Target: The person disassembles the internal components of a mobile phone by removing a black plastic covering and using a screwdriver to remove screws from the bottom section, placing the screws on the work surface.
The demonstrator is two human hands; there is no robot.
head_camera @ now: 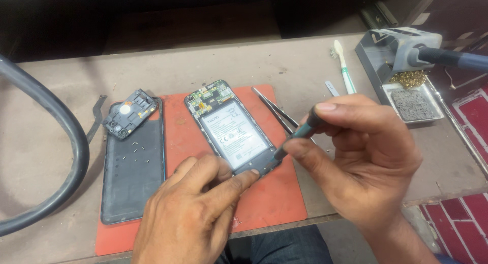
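An opened smartphone [229,127] lies on an orange work mat [269,193], its white battery and green circuit board exposed. My left hand [195,215] presses its fingertips on the phone's lower end, holding it down. My right hand [356,152] grips a small dark screwdriver [297,132], its tip at the phone's lower right corner. The phone's black back cover [132,182] lies inside-up at the left, with several tiny screws on it and a black plastic frame piece [129,114] resting on its top.
Metal tweezers [274,109] lie on the mat right of the phone. A toothbrush [343,66] and a soldering iron stand [406,66] with brass wool and sponge sit at the back right. A thick black hose [66,142] curves at the left. The table's front edge is near.
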